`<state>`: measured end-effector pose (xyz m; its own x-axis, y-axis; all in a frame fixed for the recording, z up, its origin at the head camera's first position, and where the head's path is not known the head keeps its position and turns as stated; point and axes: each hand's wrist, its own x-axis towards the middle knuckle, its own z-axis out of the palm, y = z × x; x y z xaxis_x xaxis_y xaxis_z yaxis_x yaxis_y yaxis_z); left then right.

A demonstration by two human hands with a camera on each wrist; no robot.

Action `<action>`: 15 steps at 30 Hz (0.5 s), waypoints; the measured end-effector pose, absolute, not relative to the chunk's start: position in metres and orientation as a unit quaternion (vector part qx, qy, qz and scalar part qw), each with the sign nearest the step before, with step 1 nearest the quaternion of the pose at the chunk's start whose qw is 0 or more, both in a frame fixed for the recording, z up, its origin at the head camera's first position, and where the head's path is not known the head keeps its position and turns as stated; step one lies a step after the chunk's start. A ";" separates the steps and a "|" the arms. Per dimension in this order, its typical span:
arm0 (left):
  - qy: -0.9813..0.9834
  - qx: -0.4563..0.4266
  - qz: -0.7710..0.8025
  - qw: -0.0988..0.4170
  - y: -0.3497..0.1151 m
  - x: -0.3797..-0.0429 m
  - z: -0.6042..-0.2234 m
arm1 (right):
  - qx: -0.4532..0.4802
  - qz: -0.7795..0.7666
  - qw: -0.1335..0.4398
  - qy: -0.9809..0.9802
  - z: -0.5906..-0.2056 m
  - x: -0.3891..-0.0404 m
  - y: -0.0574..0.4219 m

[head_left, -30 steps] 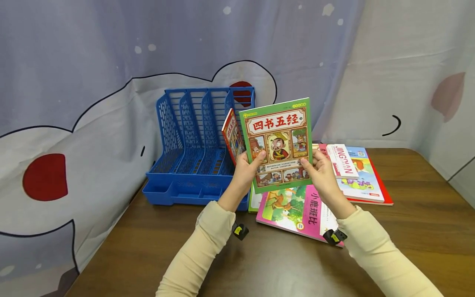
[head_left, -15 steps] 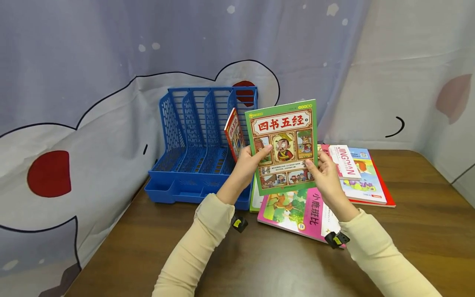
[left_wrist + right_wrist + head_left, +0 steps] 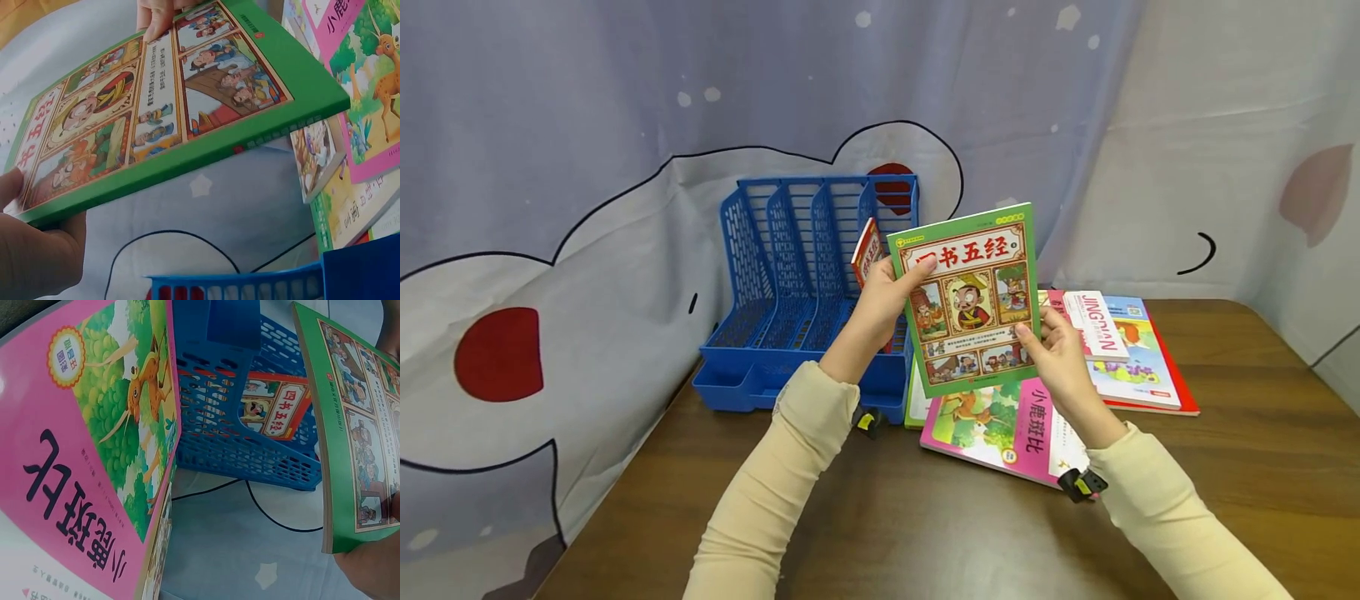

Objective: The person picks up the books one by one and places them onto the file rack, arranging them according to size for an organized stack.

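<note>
A green-bordered book (image 3: 973,304) with cartoon panels and a red title is held up, slightly tilted, above the table. My left hand (image 3: 883,300) grips its left edge near the top, thumb over the front cover. On the opposite edge, lower down, my right hand (image 3: 1060,354) pinches it with the thumb in front. Just behind the left hand, a red book (image 3: 867,250) stands in the right-hand section of a blue desk file rack (image 3: 805,362). Through the rack's perforated side, the right wrist view shows that red book's cover (image 3: 275,406).
A pink book (image 3: 1000,433) with a deer lies below the held book, over a green-edged one (image 3: 916,404). Farther right, a stack of books (image 3: 1138,358) rests on the wooden table (image 3: 1262,433). A printed curtain (image 3: 625,208) hangs behind.
My left hand has slid up the book's left edge, its thumb now over the title's first character. The right hand keeps its hold, and the book has shifted only slightly.
</note>
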<state>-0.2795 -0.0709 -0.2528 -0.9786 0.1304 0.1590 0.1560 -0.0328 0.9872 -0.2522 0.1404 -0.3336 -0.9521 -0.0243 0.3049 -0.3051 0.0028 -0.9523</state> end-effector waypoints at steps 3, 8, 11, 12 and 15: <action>-0.696 -0.100 -0.711 0.008 -0.072 -0.279 -0.252 | 0.116 0.684 0.109 -0.712 -0.334 -0.253 0.139; -0.686 -0.100 -0.721 0.017 -0.069 -0.277 -0.250 | 0.114 0.665 0.109 -0.730 -0.333 -0.252 0.140; -0.675 -0.102 -0.730 0.024 -0.068 -0.276 -0.250 | 0.114 0.662 0.103 -0.733 -0.333 -0.251 0.140; -0.673 -0.102 -0.732 0.026 -0.068 -0.276 -0.250 | 0.114 0.660 0.102 -0.736 -0.333 -0.251 0.140; -0.664 -0.100 -0.740 0.039 -0.068 -0.276 -0.247 | 0.113 0.645 0.102 -0.749 -0.335 -0.252 0.142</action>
